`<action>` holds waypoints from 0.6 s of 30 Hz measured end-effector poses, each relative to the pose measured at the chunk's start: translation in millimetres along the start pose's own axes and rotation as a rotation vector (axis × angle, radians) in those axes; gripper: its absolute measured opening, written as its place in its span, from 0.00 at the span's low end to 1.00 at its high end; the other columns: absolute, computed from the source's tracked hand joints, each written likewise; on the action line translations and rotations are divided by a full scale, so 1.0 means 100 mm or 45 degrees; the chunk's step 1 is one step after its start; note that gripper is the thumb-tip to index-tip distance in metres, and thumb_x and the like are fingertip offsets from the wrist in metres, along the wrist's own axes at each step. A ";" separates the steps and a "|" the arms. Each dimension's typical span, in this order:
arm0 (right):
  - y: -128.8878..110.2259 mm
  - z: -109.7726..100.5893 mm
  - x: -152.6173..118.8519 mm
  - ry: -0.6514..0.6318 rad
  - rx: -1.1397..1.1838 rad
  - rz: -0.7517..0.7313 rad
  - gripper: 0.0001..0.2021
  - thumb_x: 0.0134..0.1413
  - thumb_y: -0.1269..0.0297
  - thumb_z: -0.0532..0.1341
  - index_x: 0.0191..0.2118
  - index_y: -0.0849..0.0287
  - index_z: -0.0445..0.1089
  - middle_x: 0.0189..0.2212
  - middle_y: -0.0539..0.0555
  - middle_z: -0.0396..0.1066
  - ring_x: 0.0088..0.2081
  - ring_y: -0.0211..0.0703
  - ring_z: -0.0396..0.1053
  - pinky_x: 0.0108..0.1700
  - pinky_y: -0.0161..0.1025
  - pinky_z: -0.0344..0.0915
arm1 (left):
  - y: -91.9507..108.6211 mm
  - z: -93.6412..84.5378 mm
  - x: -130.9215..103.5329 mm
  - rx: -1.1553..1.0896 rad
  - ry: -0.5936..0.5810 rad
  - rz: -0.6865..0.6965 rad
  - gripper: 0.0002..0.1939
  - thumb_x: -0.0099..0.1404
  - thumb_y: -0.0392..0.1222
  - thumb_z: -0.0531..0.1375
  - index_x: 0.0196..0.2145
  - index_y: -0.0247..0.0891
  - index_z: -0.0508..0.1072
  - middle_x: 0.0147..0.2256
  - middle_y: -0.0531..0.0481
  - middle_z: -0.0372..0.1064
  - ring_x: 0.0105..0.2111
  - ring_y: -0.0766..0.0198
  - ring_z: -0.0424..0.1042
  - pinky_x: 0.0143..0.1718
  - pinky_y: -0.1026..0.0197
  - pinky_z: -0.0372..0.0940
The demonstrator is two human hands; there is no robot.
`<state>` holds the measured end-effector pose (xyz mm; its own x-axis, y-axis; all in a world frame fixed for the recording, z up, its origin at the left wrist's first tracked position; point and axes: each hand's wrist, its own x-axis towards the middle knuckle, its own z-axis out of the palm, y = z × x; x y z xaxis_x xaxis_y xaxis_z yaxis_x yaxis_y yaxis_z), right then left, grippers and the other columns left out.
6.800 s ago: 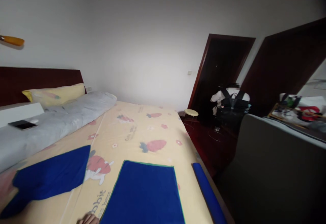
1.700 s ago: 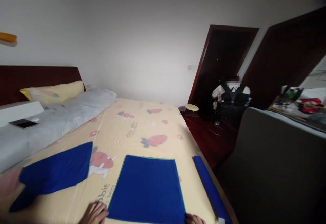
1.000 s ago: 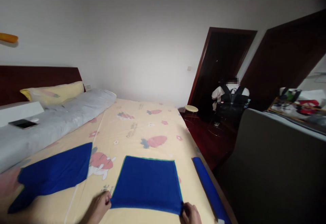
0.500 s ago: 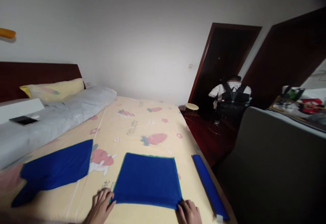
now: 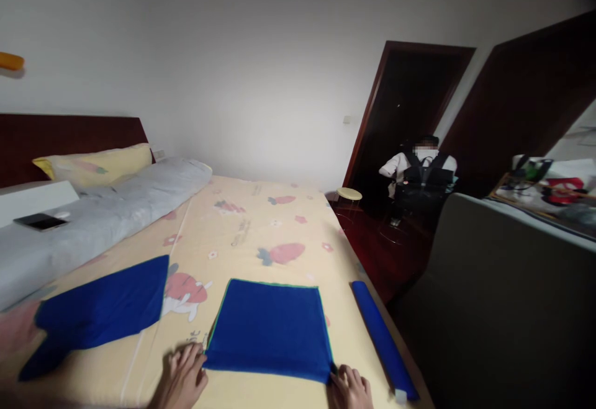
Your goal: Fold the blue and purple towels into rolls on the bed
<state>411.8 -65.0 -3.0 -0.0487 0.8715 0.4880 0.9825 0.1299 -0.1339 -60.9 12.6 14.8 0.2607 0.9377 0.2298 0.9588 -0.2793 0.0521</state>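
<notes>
I'd judge this cloth (image 5: 272, 328) light, limp, best held by its near corners; left hand (image 5: 185, 379) and right hand (image 5: 352, 389) there, fingers bent, can't tell if pinching

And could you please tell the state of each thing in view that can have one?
Blue rectangular green-edged middle cloth: spread flat, near edge apparently folded.
Left hand: fingers bent, at its near left corner.
Right hand: fingers bent, at its near right corner.
Blue green-edged left cloth: spread unevenly.
Long blue cloth cylinder: rolled up, lying.
Soft grey quilt: bunched lengthwise.
Yellow printed pillow: tilted.
Round cream stool: upright.
Dark rectangular device: lying flat.
</notes>
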 end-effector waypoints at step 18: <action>-1.36 0.84 0.13 0.266 0.272 -0.273 0.23 0.60 0.60 0.56 0.61 0.43 0.62 0.51 0.49 0.75 0.48 0.48 0.74 0.47 0.43 0.68 | 1.33 0.62 0.11 -0.187 0.067 0.480 0.34 0.69 0.39 0.48 0.69 0.51 0.40 0.66 0.55 0.54 0.64 0.63 0.58 0.61 0.56 0.59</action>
<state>262.1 -31.7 -50.7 -0.1900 0.7013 0.6871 0.8931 0.4141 -0.1757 76.8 -1.6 -36.1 0.5810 0.7530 0.3089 0.7697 -0.6317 0.0922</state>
